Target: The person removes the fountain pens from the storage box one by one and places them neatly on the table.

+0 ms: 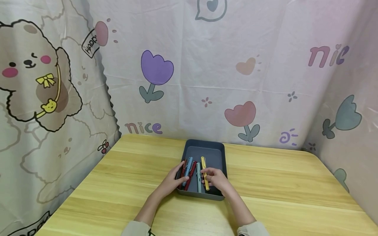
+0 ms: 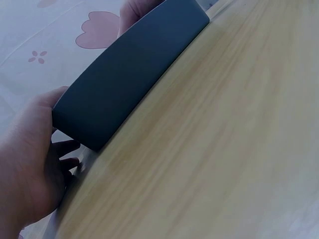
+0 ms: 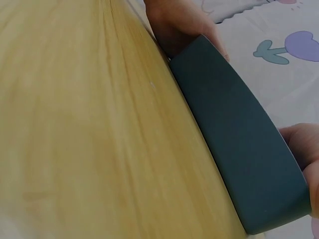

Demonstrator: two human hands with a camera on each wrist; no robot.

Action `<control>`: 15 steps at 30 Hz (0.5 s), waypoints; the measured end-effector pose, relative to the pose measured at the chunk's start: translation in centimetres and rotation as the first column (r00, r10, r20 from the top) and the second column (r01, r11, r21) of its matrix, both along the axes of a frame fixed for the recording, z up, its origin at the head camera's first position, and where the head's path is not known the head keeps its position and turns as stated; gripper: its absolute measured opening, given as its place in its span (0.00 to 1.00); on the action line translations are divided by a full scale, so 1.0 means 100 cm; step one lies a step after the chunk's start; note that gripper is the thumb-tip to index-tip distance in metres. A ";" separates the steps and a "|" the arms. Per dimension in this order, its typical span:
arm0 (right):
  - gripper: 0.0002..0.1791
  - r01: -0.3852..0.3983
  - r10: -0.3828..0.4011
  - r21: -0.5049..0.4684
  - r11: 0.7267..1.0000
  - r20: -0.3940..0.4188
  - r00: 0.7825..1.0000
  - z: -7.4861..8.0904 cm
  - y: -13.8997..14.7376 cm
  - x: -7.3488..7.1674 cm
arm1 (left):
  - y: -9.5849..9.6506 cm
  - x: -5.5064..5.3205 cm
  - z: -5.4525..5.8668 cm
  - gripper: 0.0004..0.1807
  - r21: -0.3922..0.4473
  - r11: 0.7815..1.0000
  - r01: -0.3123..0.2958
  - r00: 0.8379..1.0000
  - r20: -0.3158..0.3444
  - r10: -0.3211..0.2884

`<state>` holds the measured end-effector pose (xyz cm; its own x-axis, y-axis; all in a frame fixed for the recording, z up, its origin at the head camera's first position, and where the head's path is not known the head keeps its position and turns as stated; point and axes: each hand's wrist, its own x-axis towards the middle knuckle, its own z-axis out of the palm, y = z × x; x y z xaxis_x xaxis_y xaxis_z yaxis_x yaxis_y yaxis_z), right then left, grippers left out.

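Observation:
A dark grey tray (image 1: 205, 151) lies on the table with several clipped pens in its near half. From the left come a dark red pen (image 1: 182, 173), a blue pen (image 1: 189, 163), a red pen (image 1: 190, 175), a pale teal pen (image 1: 199, 178) and a yellow pen (image 1: 207, 185). My left hand (image 1: 169, 183) grips the tray's left side, thumb over the rim above the pens, fingers outside the wall. With its fingers curled at the yellow pen's middle, my right hand (image 1: 218, 180) pinches that pen inside the tray. Both wrist views show mainly the tray's outer wall (image 2: 129, 74).
The wooden table (image 1: 265, 183) extends to both sides of the tray. Behind it hangs a printed curtain (image 1: 203, 65), close to the tray's far end. Another curtain (image 1: 88, 78) with a bear print borders the left edge.

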<state>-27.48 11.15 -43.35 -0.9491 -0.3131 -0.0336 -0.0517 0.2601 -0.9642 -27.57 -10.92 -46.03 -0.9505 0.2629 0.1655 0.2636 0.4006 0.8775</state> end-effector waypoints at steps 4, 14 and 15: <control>0.16 -0.012 0.012 0.040 0.999 -0.015 1.000 0.000 0.001 -0.001 | 0.000 -0.002 -0.002 0.38 -0.010 1.000 0.001 1.000 -0.003 -0.001; 0.19 -0.001 0.001 0.011 1.000 -0.010 1.000 0.002 0.001 0.000 | -0.002 0.001 0.000 0.38 -0.014 0.999 0.048 0.995 -0.091 -0.049; 0.19 0.003 -0.003 0.005 1.000 -0.007 1.000 0.003 0.001 0.000 | -0.002 0.001 -0.001 0.38 -0.014 0.998 0.053 0.994 -0.100 -0.054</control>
